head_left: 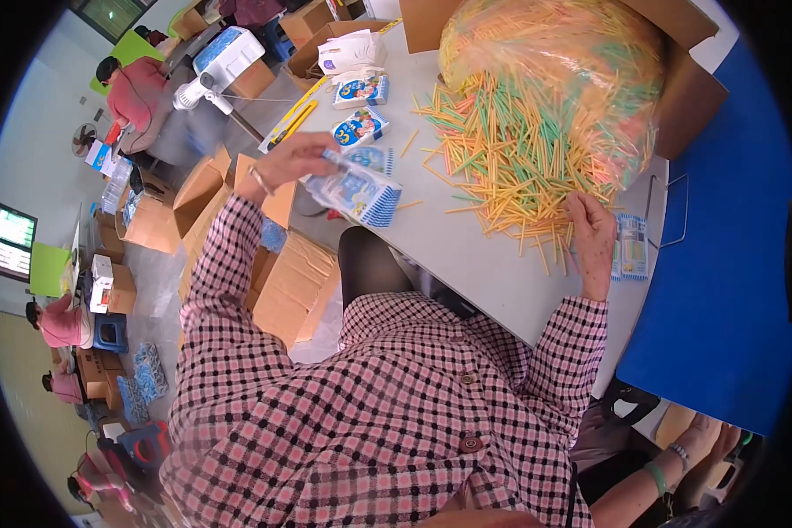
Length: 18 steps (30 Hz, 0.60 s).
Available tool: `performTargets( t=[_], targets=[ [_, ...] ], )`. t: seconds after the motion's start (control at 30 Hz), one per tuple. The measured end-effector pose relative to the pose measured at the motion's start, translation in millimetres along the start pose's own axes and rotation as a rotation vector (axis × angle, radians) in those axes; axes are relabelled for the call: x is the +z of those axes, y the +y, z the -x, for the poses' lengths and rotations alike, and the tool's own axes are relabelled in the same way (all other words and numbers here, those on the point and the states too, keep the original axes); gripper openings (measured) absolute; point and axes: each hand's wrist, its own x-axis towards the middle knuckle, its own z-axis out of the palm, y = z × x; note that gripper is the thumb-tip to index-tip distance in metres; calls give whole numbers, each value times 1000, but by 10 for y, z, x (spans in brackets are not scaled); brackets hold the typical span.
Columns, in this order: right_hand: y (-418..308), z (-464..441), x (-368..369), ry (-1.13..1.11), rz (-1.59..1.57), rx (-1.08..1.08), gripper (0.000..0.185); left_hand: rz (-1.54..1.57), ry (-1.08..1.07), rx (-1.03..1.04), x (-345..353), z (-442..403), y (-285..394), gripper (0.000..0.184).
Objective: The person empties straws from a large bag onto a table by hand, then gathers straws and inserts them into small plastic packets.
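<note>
My left hand is raised over the table's left edge, its fingers closed on a clear and blue printed packet. Loose yellow, green and pink sticks lie heaped on the white table. At the right side of the heap rests my right hand, fingers bent down and close together; what they hold, if anything, is hidden. Beside it lie blue and white packets with sticks showing inside. Above the heap, a large clear bag is full of more sticks.
Blue printed packs, a yellow cutter and a tissue pack lie near the table's left edge. Cardboard boxes stand on the floor at left. A co-worker's forearm shows at lower right; other people sit at far left.
</note>
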Motion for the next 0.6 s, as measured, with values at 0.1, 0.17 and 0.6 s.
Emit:
performTargets(
  t=[0.1,0.17,0.6],
  targets=[
    [-3,10,22,-15,2,-7,22,-424,-176,162,-47,-412,92,17],
    [2,6,40,-28,24,-11,22,-893,-261,236,-17,-746,91,16],
    [-31,4,57,-12,41,24,22,-1011,81,525,240,-1298,-57,9]
  ],
)
